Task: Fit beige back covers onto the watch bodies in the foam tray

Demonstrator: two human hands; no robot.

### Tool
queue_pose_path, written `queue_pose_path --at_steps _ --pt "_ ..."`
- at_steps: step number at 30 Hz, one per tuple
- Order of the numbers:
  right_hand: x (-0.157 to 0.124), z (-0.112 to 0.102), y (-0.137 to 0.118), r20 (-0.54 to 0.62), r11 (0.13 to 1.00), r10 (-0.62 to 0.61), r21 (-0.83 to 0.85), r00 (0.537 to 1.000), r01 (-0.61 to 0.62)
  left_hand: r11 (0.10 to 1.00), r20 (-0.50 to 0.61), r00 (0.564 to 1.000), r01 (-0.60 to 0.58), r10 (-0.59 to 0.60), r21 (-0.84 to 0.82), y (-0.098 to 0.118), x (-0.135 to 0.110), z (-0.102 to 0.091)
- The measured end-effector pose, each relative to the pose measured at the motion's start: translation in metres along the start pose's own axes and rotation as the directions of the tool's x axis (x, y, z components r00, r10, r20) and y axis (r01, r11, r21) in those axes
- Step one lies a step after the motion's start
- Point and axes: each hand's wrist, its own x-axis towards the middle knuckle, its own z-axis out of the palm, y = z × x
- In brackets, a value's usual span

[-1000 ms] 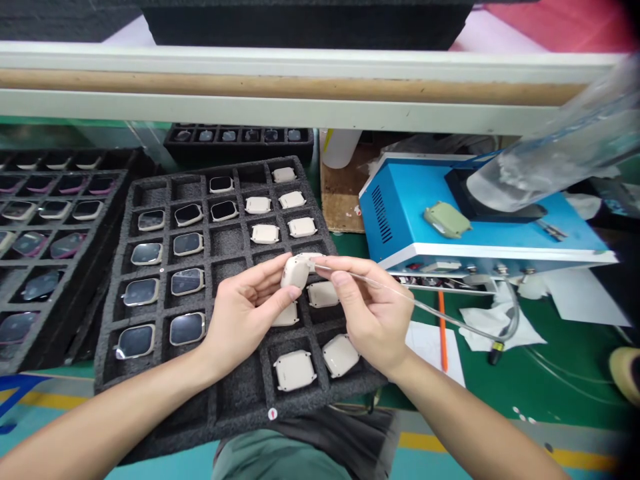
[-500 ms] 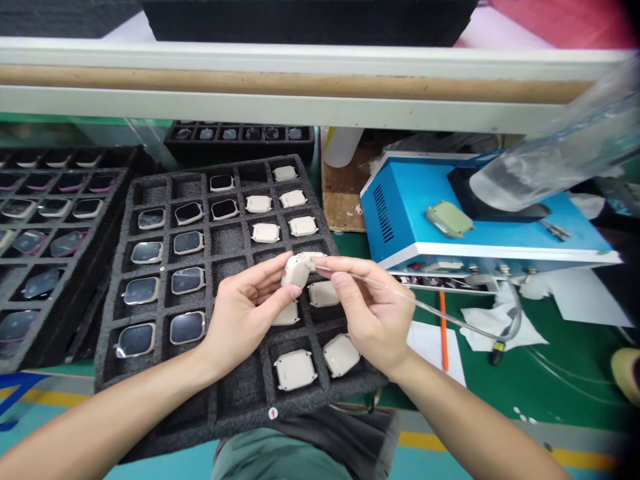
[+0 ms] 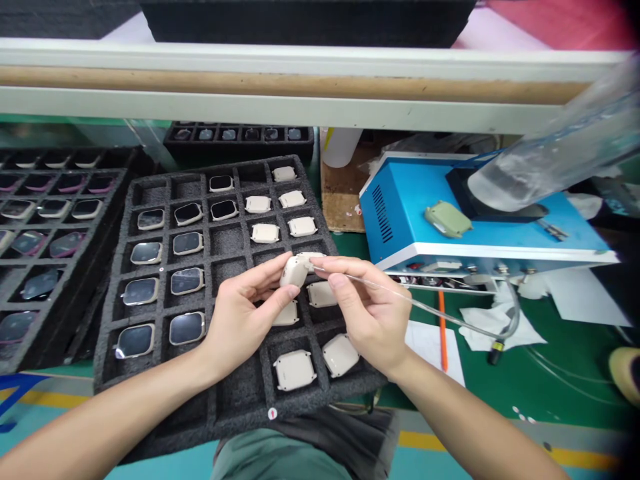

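While the left hand (image 3: pixel 240 312) pinches a cream watch case (image 3: pixel 294 272) between its thumb and fingers, the right hand (image 3: pixel 376 310), just beside it, is closed on a thin clear tube (image 3: pixel 447 316) near its end, thumb against forefinger. That end is at the edge of the case; whether it touches is too small to tell. The case is tilted on its side between the two hands, above a black foam tray (image 3: pixel 240 420). To the left of the left hand, dark-screened watches (image 3: pixel 188 328) rest in the compartments, screens up. Just below the right hand lies a pale case (image 3: pixel 341 355) with its back up, and beside that, toward the left hand, a second pale case (image 3: pixel 295 370).

From the right hand the tube runs rightward across a white tissue (image 3: pixel 473 330) on the green surface (image 3: pixel 565 363). An orange stick (image 3: pixel 443 333) lies near that hand, also to its right. Beyond it stands a blue box (image 3: pixel 425 177), bearing a light green case (image 3: pixel 449 219) and a slanting clear cylinder (image 3: pixel 540 167).
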Motion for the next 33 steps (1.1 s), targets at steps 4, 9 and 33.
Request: queue_pose_path --at_steps 4,9,33 --pt "0.000 0.000 0.000 -0.001 1.000 -0.012 0.008 1.000 0.012 0.997 -0.024 0.999 -0.028 0.030 0.074 -0.003 -0.001 0.000" --pt "0.000 0.000 0.001 0.010 1.000 -0.009 0.021 1.000 0.009 0.984 -0.006 0.994 -0.103 0.105 0.142 -0.005 -0.001 -0.001" --pt "0.003 0.000 0.004 0.039 0.999 -0.020 0.045 0.999 0.019 0.799 0.005 0.932 -0.313 0.362 0.513 -0.010 -0.005 -0.005"
